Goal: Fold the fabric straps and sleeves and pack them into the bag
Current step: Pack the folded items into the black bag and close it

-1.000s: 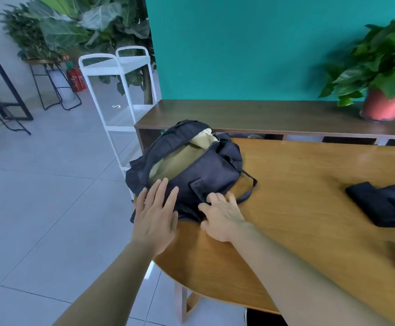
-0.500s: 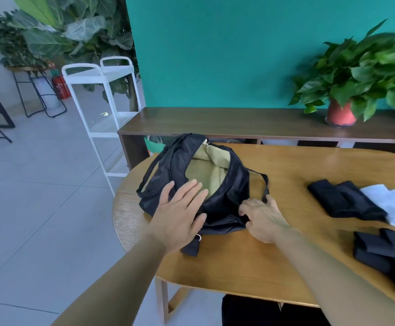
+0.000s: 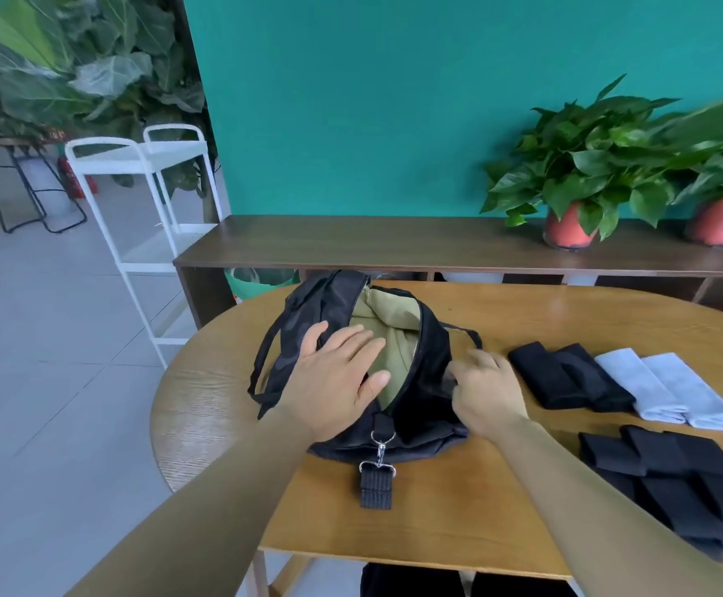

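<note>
Here the black bag [image 3: 428,407] lies unzipped on the wooden table [image 3: 458,523], toward its 10 o'clock side, olive lining showing, and a short strap end [image 3: 376,489] on a metal clip lies at the bag's 6 o'clock. The left hand [image 3: 333,381] lies flat, fingers straight and spread, over the bag's 9 o'clock flank and opening. The right hand [image 3: 486,394] touches the 3 o'clock rim with bent fingers, though I cannot tell whether they pinch the cloth. Folded black pieces [image 3: 566,377] and folded white pieces [image 3: 670,389] lie at the bag's 3 o'clock, a black stack [image 3: 674,471] at 4 o'clock.
</note>
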